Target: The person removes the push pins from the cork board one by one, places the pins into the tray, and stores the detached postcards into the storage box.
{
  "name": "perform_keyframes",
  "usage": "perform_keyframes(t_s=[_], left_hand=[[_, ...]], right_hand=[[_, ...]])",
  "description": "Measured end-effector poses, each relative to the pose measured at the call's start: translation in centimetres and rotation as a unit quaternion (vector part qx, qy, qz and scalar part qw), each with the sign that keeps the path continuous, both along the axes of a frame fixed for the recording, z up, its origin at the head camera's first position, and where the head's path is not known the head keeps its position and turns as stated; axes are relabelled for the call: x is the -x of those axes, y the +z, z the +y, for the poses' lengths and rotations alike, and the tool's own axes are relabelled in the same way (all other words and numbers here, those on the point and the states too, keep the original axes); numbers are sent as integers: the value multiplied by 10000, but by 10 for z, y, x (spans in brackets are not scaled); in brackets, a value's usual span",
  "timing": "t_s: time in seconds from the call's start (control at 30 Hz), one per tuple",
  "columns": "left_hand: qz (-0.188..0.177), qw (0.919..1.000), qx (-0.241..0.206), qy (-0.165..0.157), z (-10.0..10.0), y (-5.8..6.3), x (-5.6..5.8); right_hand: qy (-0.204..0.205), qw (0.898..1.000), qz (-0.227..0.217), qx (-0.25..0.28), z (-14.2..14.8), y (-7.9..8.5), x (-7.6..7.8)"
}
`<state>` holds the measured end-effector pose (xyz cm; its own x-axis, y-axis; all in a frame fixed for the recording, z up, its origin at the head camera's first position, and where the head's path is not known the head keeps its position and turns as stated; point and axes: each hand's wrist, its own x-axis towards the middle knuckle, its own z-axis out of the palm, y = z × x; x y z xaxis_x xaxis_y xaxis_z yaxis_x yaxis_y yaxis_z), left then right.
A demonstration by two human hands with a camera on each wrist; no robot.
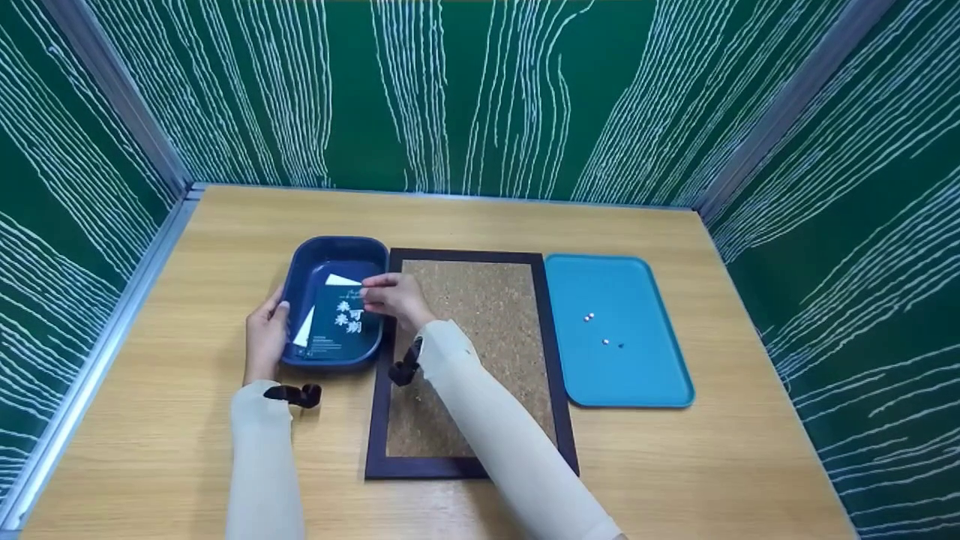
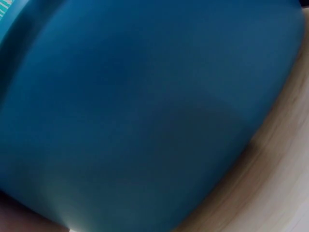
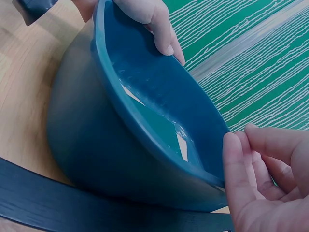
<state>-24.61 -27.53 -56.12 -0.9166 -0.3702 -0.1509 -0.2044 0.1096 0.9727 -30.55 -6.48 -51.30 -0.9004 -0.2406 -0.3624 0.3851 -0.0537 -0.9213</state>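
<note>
A deep blue plastic basin stands on the left of the table. My left hand grips its left wall, thumb over the rim, as the right wrist view also shows. Inside lies a dark green card with white lettering, and white corners of other cards stick out beneath it. Over the basin's right side is my right hand, thumb and fingertips close together above the green card's upper right corner. Whether they pinch anything thin is not visible. The basin's outer wall fills the left wrist view.
Right beside the basin lies a cork board in a dark frame, under my right forearm. A light blue tray adjoins it on the right, holding several tiny objects. Green walls with white lines enclose the wooden table.
</note>
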Motion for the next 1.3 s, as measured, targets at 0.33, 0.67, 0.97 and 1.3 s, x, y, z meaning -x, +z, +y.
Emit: perform_keyframes(t_s=[0.33,0.67,0.97,1.3], left_hand=[[-215,9997,-105,20,-1,1,0],[-155,9973,-703,-109,0,1,2],[-552,9964,-537,-343,-8,7,0],[-945,9843,639,-1344,-17,23,-2]], right_hand=[[27,9999,7,-110,2,0,-2],[64,10000,28,26,9,-1,-4],[183,9996,22,219,14,2,-1],[314,9991,-159,238,26,7,0]])
